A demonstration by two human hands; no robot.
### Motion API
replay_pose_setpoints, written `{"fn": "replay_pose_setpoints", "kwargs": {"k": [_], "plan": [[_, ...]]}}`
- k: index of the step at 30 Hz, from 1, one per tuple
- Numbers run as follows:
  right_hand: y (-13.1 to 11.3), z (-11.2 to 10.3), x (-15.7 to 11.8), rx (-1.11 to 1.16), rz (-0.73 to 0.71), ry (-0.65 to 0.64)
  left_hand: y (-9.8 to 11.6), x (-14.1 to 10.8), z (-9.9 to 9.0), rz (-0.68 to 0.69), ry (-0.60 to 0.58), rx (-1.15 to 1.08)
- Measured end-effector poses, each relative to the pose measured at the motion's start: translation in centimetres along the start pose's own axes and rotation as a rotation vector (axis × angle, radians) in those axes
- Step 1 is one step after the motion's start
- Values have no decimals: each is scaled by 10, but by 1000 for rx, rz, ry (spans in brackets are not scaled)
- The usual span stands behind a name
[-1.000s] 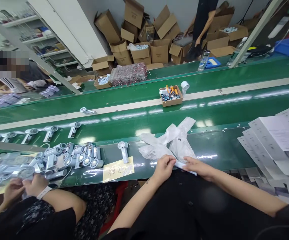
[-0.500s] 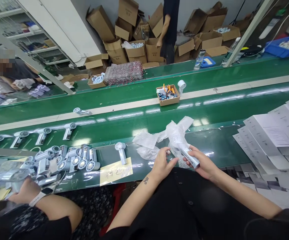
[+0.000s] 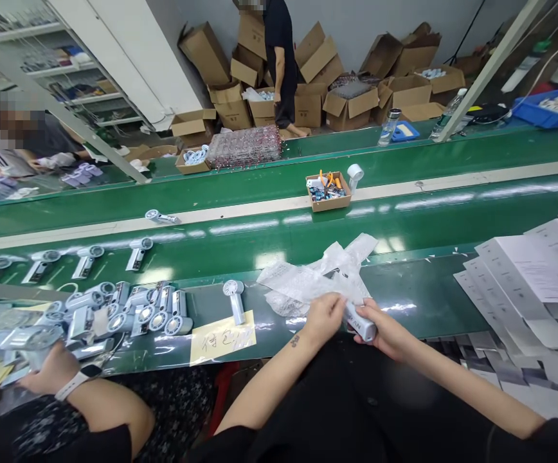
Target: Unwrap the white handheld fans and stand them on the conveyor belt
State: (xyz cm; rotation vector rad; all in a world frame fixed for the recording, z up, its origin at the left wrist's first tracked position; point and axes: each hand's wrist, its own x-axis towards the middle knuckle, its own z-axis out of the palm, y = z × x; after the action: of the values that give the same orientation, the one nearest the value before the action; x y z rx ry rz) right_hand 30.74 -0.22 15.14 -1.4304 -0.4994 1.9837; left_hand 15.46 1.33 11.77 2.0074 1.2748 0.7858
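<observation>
At the near edge of the glossy dark-green bench [image 3: 423, 296], the right hand [image 3: 389, 329] wraps thumb and fingers around a smooth, pale silver-blue, rounded handle [image 3: 364, 329] with dark lettering, its blunt end pointing back toward the wearer. Just beside it, the left hand [image 3: 324, 316] has its fingertips drawn together; whether they pinch plastic or the handle cannot be told. Crinkled, milky translucent plastic wrap [image 3: 283, 283] spreads beyond both hands toward the bench's far edge.

To the left, a flat yellow paper sheet [image 3: 211, 346] with handwriting meets the near edge, and a pale-blue, round-headed handheld fan [image 3: 236, 306] lies with its handle end on it. Farther left sits a jumbled heap of similar fans [image 3: 166, 310], near a co-worker's hand [image 3: 51, 374]. Toward the right end, sharp-cornered white printed pieces [image 3: 515, 283] overlap in steps.

Past the far edge runs a shiny green belt [image 3: 240, 247], fans spaced along its left. Beyond, a small brown cardboard tray [image 3: 331, 205] holds orange-handled tools. By the pale wall, open brown cartons [image 3: 351, 110] tilt around a standing person in black [image 3: 283, 64].
</observation>
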Motion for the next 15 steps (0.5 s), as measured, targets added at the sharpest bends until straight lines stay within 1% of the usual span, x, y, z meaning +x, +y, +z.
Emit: {"fn": "replay_pose_setpoints", "kwargs": {"k": [2, 4, 5, 6, 8, 9, 10, 11, 13, 15], "plan": [[-7, -7, -8, -14, 89, -99, 0, 3, -4, -116, 21, -95], [-12, -16, -16, -47, 131, -195, 0, 2, -10, -177, 41, -149], [-14, -21, -19, -59, 124, -212, 2, 0, -14, -190, 56, -170], [-14, -25, -21, -58, 95, -191, 4, -3, -19, -180, 58, -193], [-13, -31, -20, -1, 18, -48, 15, -9, -27, -77, 8, -251], [-12, -31, -18, 40, 8, 14, 21, -10, -30, -10, -24, -280], [-11, -30, -15, 75, 25, 39, 28, -11, -31, 52, -51, -302], [-10, -26, -11, 97, 65, 29, 34, -11, -31, 100, -70, -313], [-9, -15, -5, 101, 183, -65, 40, -11, -28, 174, -120, -332], [-7, -4, -2, 83, 236, -114, 34, -12, -29, 215, -224, -389]]}}
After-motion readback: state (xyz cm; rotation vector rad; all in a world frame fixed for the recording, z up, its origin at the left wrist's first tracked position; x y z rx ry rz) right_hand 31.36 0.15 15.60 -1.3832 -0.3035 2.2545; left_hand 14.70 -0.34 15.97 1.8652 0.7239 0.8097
